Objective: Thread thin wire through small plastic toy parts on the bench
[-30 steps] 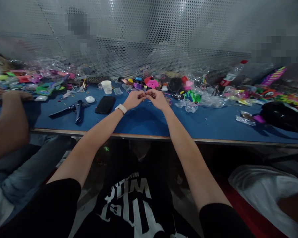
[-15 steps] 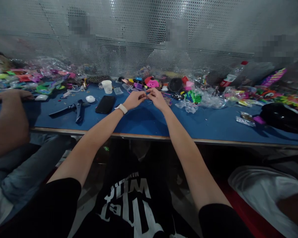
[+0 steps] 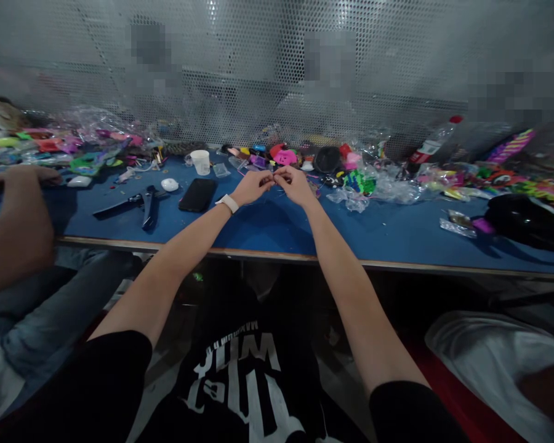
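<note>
Over the blue table [image 3: 277,231], my left hand [image 3: 253,186] and my right hand [image 3: 294,184] meet at the fingertips. Both are pinched closed on something tiny that I cannot make out; thin strands seem to show just below the fingers. A white band [image 3: 228,203] circles my left wrist. Beyond my hands sit a pink smiling-face piece [image 3: 285,156] and a purple piece [image 3: 258,161]. A black phone [image 3: 197,195] lies left of my left hand, with a white paper cup [image 3: 200,162] behind it.
Left of the phone are a dark folding tool [image 3: 148,206] and a white rounded object [image 3: 169,184]. A co-worker's arm [image 3: 23,227] rests at far left. Colourful pieces and clear plastic bags [image 3: 392,183] line the back, with a bottle [image 3: 431,147]. At right lies a black glossy bag [image 3: 526,218].
Both hands stay fingertip to fingertip in the same place, with only tiny finger movement. The whole view has shifted very slightly.
</note>
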Demonstrator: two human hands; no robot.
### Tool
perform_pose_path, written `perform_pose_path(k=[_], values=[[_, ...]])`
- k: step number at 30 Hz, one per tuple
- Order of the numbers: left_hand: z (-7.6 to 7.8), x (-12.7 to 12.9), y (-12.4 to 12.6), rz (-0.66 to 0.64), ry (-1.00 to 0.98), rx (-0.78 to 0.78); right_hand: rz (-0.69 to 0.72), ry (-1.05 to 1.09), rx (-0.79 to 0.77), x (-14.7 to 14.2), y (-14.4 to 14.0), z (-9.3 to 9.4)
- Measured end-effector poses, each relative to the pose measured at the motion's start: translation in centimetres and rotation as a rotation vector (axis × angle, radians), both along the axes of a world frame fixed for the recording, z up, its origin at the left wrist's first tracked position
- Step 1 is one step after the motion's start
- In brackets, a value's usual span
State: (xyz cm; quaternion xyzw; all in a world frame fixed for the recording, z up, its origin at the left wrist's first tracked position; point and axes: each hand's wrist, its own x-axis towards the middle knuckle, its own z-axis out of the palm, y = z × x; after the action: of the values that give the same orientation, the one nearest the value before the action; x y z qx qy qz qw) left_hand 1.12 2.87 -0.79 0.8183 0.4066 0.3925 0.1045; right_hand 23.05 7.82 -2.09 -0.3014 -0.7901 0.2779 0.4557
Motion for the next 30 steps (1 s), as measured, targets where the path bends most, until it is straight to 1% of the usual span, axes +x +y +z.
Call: perform_pose_path(k=[4, 7, 12, 18, 26, 30], values=[[0.01, -0.04, 0.0, 0.006, -0.017, -0.014, -0.034, -0.041, 0.03, 0.13, -0.2, 0.21], [-0.08, -0.06, 0.0, 0.009, -0.019, -0.022, -0.034, -0.032, 0.043, 0.25, -0.09, 0.13], [-0.43, -0.04, 0.29, -0.012, -0.032, -0.019, -0.001, 0.023, -0.039, 0.28, 0.48, -0.25], [-0.65, -0.13, 0.68, 0.007, 0.001, -0.003, 0.001, 0.079, -0.132, 0.1, 0.22, 0.04], [-0.21, -0.49, 0.6, 0.017, 0.134, 0.032, 0.053, 0.144, -0.277, 0.18, 0.51, -0.38], [-0.13, -0.58, 0.66, 0.034, 0.199, 0.057, 0.077, 0.156, -0.329, 0.06, 0.47, -0.18]])
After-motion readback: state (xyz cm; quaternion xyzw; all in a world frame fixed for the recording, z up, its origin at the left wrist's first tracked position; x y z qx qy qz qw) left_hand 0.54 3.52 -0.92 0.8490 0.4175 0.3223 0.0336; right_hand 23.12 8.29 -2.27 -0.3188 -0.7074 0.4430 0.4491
